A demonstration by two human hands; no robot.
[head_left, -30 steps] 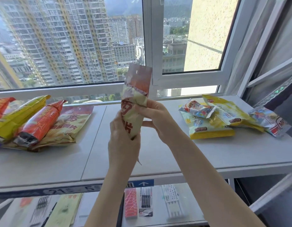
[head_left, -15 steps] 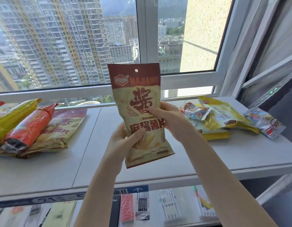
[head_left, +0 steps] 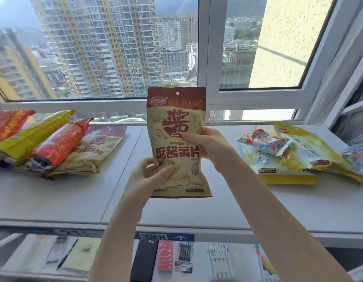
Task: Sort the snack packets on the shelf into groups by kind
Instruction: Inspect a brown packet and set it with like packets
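While both hands (head_left: 154,176) grip it, the MAJIANG packet (head_left: 177,139) stands upright.

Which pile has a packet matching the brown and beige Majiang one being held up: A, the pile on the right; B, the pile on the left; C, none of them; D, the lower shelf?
B: a beige packet with the same brown top lies under the left pile, matching the held packet.

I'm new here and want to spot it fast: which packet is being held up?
Look below the window, above the middle of the white shelf. Both hands grip one upright packet: beige with a dark red top band reading MAJIANG, unlike the piles lying flat at either side.
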